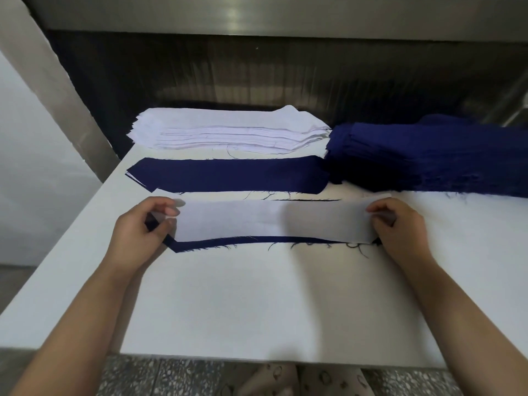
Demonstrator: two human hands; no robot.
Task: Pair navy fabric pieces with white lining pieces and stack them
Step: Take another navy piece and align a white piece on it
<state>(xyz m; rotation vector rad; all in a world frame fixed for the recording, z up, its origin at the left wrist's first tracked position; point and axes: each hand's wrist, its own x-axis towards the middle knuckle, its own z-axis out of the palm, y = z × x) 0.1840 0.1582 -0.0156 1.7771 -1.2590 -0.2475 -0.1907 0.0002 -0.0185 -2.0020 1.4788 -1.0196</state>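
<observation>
A long white lining piece lies over a navy fabric piece in the middle of the white table; only the navy piece's near edge and left tip show. My left hand pinches the left end of the lining, and my right hand pinches its right end. Behind them lies a stack of paired pieces with navy on top. Further back stand a pile of white lining pieces and, to its right, a pile of navy fabric pieces.
The white table ends at a front edge close to my body and drops off on the left. A dark machine opening under a metal hood stands behind the piles. Speckled floor shows below the table.
</observation>
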